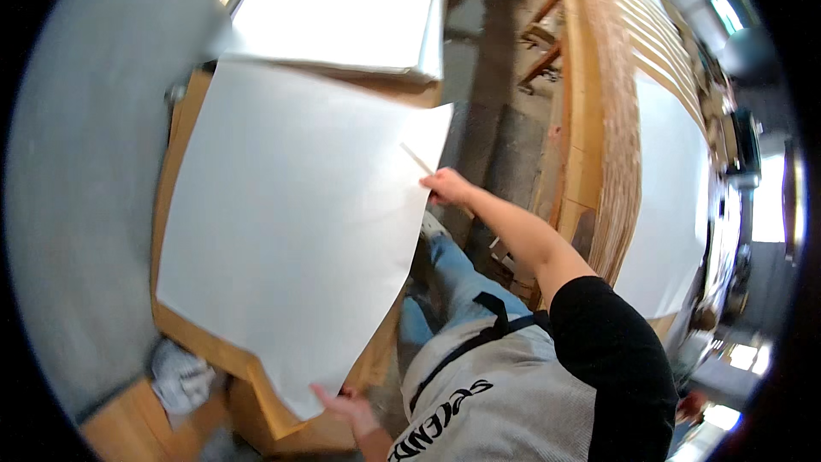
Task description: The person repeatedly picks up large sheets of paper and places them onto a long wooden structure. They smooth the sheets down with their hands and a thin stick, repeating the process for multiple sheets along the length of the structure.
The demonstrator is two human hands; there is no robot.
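A large white sheet (291, 214) lies over a brown cardboard-coloured stack, its near corner bent down. At that near corner, my left hand (346, 411) is closed on the sheet's edge, with a finger on top. My right hand (446, 185) is closed at the sheet's right edge around a thin, brownish stick (416, 158) that points away over the sheet. The exact kind of stick cannot be made out. Whether the right fingers also grip the sheet is unclear.
Beyond the sheet stands another pile of white sheets (342, 8). A grey wall (81, 188) runs along the left. To the right is a long, tall stack of brown boards (620, 137) with a white sheet on it. Crumpled plastic (181, 376) lies at the lower left.
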